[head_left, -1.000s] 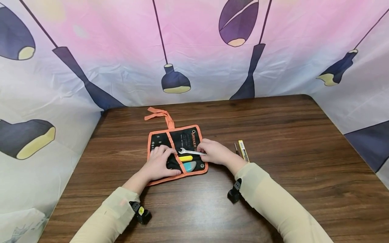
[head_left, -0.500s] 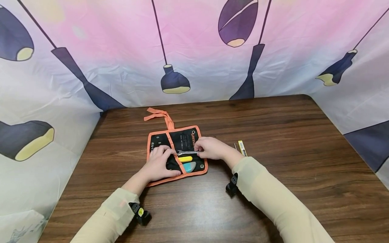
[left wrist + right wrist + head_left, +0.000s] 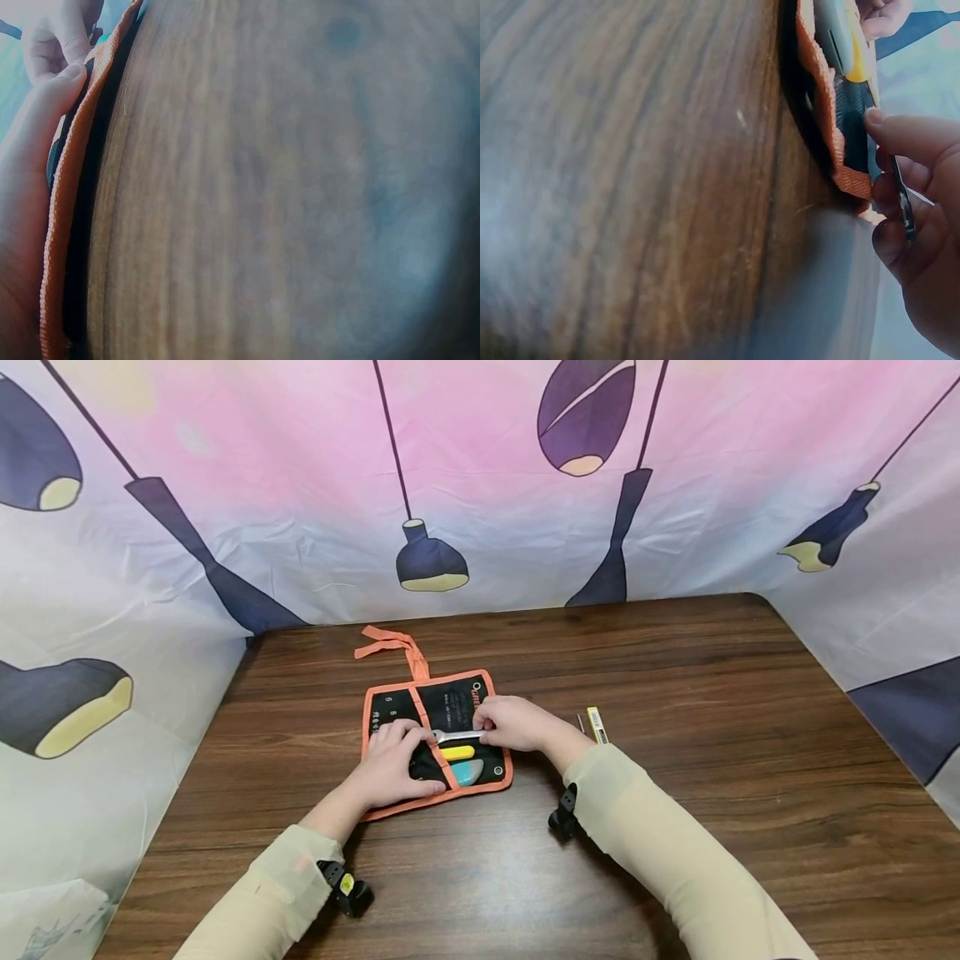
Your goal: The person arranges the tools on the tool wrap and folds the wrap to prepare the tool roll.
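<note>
A black tool pouch (image 3: 465,697) with orange edging lies unrolled on the table. My left hand (image 3: 386,764) rests on its left half, thumb and index fingertip set apart along the orange pocket band (image 3: 447,766). Between thumb and fingers my right hand (image 3: 513,724) pinches a silver wrench (image 3: 461,737); its open-ended head is at the band, partly hidden by the left fingertips. Below the wrench a yellow-handled tool (image 3: 457,752) and a teal-and-grey handle (image 3: 469,772) stick out of the pockets. In the right wrist view, the wrench shaft (image 3: 904,199) crosses the fingers.
Orange tie straps (image 3: 408,647) trail from the pouch's far edge. Right of the right hand lie a yellow-and-white narrow packet (image 3: 597,725) and a thin dark tool (image 3: 581,722), partly hidden by the forearm. A printed cloth (image 3: 502,543) hangs behind the wooden table (image 3: 675,693).
My right hand has moved left with the wrench, bringing the wrench's head to the pocket band. The left hand stays in place on the pouch.
</note>
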### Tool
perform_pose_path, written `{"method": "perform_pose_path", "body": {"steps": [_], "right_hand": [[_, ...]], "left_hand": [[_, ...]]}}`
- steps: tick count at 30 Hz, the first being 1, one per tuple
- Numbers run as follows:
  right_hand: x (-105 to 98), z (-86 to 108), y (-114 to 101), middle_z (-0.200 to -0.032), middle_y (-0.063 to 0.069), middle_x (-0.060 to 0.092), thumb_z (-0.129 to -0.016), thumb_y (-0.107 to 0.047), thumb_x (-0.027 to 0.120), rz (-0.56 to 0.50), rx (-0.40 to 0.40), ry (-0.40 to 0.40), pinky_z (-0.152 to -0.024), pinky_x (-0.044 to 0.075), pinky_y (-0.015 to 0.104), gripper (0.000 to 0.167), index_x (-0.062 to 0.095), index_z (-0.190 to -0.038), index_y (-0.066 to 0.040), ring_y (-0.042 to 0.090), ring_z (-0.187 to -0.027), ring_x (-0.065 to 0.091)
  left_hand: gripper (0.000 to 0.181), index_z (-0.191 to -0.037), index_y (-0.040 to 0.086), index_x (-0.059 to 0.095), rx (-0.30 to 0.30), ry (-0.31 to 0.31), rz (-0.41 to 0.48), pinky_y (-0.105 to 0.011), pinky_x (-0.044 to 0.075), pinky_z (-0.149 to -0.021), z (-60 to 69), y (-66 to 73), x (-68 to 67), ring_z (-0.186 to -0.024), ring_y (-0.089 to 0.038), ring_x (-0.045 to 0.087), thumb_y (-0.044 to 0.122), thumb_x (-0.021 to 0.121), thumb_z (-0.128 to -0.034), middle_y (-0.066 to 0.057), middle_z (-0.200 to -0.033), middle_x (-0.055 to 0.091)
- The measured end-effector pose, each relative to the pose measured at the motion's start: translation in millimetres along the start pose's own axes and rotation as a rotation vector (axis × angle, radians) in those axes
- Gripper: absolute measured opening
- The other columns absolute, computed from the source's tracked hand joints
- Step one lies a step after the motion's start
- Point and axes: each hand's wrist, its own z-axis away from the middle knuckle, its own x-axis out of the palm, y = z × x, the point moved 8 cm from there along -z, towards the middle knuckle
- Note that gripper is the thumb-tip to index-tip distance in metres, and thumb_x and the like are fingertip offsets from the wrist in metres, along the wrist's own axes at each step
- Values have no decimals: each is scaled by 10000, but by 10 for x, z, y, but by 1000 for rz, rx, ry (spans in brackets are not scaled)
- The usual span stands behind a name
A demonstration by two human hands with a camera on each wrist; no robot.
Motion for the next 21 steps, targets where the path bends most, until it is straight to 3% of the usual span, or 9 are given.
{"method": "perform_pose_path", "body": {"steps": [8, 21], "right_hand": [[78, 16, 16, -835, -46, 502, -894, -198, 643, -58, 13, 5, -732, 375, 303, 42, 632, -911, -162, 137, -809, 446], [160, -1, -40, -884, -40, 512, -917, -179, 612, -35, -9, 41, -790, 371, 301, 69, 641, -965, -139, 146, -863, 448]], "left_hand": [[652, -1211, 235, 523, 0, -3, -3, -519, 298, -934, -1, 5, 0, -1149, -307, 326, 622, 685, -712, -74, -1257, 386], [654, -1217, 238, 526, 9, 2, -18, -526, 291, -936, -12, 1, 16, -1159, -306, 339, 630, 677, -715, -76, -1275, 396]]}}
